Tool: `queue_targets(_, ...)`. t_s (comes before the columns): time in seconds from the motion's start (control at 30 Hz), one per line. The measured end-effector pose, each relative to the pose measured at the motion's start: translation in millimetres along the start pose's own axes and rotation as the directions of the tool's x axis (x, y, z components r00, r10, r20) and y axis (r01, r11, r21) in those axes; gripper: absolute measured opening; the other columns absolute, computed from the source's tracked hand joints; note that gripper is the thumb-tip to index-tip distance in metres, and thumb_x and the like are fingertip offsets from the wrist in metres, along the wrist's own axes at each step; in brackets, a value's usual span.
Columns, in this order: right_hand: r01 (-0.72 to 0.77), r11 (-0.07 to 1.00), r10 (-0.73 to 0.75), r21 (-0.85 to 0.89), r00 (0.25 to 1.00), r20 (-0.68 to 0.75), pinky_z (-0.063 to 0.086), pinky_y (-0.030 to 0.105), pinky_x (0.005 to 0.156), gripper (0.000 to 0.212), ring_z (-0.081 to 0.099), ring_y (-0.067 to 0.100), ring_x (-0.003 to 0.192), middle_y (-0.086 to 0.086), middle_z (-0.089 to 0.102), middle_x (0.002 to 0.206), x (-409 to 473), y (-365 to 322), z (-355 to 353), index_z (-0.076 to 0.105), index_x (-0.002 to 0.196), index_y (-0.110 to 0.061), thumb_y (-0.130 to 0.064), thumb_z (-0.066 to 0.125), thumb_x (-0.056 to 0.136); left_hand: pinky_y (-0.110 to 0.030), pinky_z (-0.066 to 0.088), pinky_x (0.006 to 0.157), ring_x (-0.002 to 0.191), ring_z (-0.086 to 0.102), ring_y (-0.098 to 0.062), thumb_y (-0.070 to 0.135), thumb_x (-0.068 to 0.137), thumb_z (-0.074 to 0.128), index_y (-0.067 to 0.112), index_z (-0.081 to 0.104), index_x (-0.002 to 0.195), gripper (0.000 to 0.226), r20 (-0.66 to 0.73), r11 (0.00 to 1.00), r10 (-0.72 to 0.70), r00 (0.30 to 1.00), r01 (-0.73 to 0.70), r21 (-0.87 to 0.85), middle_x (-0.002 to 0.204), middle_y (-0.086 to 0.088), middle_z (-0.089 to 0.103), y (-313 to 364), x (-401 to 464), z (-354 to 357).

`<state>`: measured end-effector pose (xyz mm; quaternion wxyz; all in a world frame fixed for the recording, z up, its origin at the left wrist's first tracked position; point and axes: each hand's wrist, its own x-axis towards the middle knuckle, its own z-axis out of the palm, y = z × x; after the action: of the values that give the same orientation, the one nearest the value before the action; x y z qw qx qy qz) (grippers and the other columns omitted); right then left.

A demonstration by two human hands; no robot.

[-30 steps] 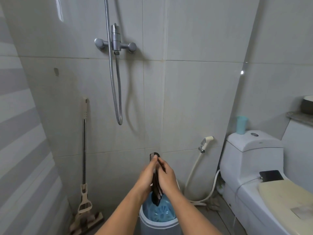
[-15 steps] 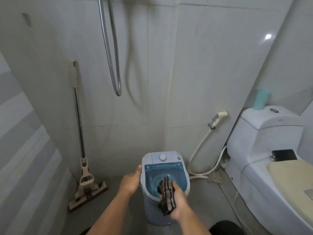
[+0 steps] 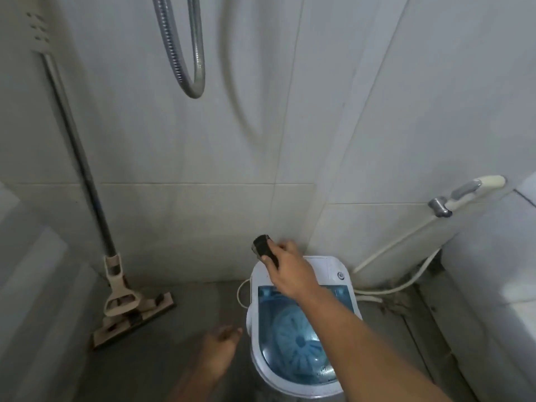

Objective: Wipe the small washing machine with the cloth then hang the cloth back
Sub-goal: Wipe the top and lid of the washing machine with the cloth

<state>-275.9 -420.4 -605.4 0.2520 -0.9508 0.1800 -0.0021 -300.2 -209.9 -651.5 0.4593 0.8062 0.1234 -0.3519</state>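
The small washing machine (image 3: 338,271) stands on the floor against the back wall, white with a clear blue lid and a blue tub inside. My right hand (image 3: 290,268) reaches over its back control panel, shut on the dark striped cloth (image 3: 265,248), which is bunched and sticks out past my fingers toward the wall. My left hand (image 3: 220,352) hangs blurred beside the machine's left side, fingers apart, holding nothing and not touching the machine.
A mop (image 3: 116,288) leans on the wall at left, its head on the floor. A shower hose (image 3: 188,53) loops above. A bidet sprayer (image 3: 464,195) with its white hose hangs on the right wall, beside the toilet (image 3: 499,285).
The view dropped closer to the machine. My right hand carried the cloth from the front of the lid up to the back panel. My left hand let go of the machine's side.
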Motion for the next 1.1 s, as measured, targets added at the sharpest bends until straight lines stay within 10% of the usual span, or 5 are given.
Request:
queue_targets(0.27, 0.122, 0.957, -0.140, -0.265, 0.989, -0.050, 0.055, 0.043, 0.075, 0.048, 0.057, 0.031, 0.105, 0.009, 0.049, 0.124, 19, 30, 38, 0.049, 0.146, -0.023, -0.047, 0.045, 0.104, -0.045, 0.055, 0.074, 0.091, 0.071, -0.039, 0.032, 0.085, 0.065, 0.012, 0.072, 0.067, 0.027, 0.021, 0.996, -0.027, 0.999, 0.029, -0.087, 0.087, -0.021, 0.076, -26, 60, 27)
queue_targets(0.4, 0.148, 0.941, -0.186, -0.304, 0.977, -0.100, 0.059, 0.043, 0.072, 0.045, 0.058, 0.031, 0.105, 0.011, 0.052, 0.127, 1, 27, 45, 0.055, 0.142, -0.021, -0.043, 0.050, 0.103, -0.030, 0.046, 0.062, 0.076, 0.075, -0.031, 0.017, 0.088, 0.062, 0.035, 0.077, 0.066, 0.032, 0.084, 0.988, 0.041, 0.996, -0.027, -0.155, 0.072, -0.010, 0.077, -23, 62, 32)
queue_targets(0.77, 0.099, 0.940, -0.125, -0.327, 0.990, -0.059, 0.057, 0.043, 0.081, 0.052, 0.052, 0.026, 0.111, 0.005, 0.048, 0.130, 3, 21, 36, 0.035, 0.152, -0.027, -0.039, 0.041, 0.102, -0.018, 0.051, 0.048, 0.069, 0.070, -0.023, 0.004, 0.091, 0.061, 0.014, 0.076, 0.086, 0.018, 0.102, 0.964, 0.069, 0.992, -0.040, -0.262, 0.080, -0.012, 0.076, -11, 56, 26)
queue_targets(1.1, 0.065, 0.892, -0.102, -0.448, 0.993, -0.060, 0.057, 0.040, 0.072, 0.053, 0.053, 0.026, 0.106, 0.005, 0.054, 0.123, 11, 27, 44, 0.040, 0.153, -0.024, -0.049, 0.038, 0.106, -0.031, 0.055, 0.068, 0.080, 0.075, -0.029, 0.010, 0.091, 0.061, 0.018, 0.078, 0.092, 0.019, 0.117, 0.964, 0.055, 0.992, -0.022, -0.264, 0.083, -0.007, 0.079, -14, 61, 30)
